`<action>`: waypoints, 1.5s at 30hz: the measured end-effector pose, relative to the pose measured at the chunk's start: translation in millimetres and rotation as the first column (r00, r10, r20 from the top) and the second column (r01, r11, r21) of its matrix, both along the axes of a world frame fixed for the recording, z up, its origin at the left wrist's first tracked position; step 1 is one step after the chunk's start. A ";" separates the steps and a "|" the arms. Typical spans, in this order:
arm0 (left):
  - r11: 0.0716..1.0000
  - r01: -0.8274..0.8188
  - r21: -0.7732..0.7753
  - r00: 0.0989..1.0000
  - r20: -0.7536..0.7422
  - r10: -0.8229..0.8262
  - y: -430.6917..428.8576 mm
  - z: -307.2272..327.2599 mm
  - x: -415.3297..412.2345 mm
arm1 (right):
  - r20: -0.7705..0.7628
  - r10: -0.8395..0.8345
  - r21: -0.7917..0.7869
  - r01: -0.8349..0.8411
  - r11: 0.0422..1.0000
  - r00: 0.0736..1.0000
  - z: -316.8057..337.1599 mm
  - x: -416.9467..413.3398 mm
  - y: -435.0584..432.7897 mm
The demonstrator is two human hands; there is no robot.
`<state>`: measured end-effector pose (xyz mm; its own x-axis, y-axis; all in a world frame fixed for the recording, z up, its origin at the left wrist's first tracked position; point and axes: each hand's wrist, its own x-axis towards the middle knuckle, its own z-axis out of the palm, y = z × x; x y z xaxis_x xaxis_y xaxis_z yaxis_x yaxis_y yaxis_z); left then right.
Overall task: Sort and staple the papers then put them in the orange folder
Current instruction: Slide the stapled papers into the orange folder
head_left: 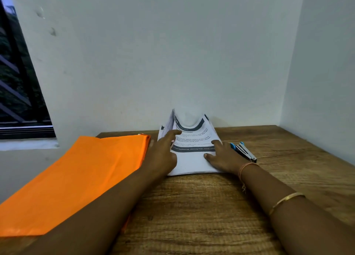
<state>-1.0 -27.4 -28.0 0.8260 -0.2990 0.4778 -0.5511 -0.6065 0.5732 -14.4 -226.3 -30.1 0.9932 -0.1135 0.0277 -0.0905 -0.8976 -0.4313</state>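
A stack of printed white papers (192, 158) lies on the wooden table (211, 206), its far end curled up against the wall. My left hand (163, 154) rests on the stack's left side, index finger stretched out over the top sheet. My right hand (224, 156) lies flat on the stack's right edge, fingers straight. The orange folder (76, 177) lies closed to the left of the papers, overhanging the table's left edge. A blue and silver stapler (245, 152) sits just right of my right hand.
A white wall (172, 62) stands right behind the papers, and a side wall (326, 81) borders the table on the right. A dark window (17, 85) is at the far left. Bangles circle my right wrist.
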 end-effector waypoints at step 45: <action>0.785 0.069 -0.615 0.990 -0.057 -0.131 14.0 23.6 -3.6 | 0.463 -0.177 0.765 -0.291 0.575 0.868 41.7 -17.6 -0.3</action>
<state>-4.6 -13.5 -4.5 0.8570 -0.0540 0.5125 -0.5150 -0.0569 0.8553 -32.0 -226.6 11.7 0.8841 -0.2636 0.3859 0.3557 -0.1559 -0.9215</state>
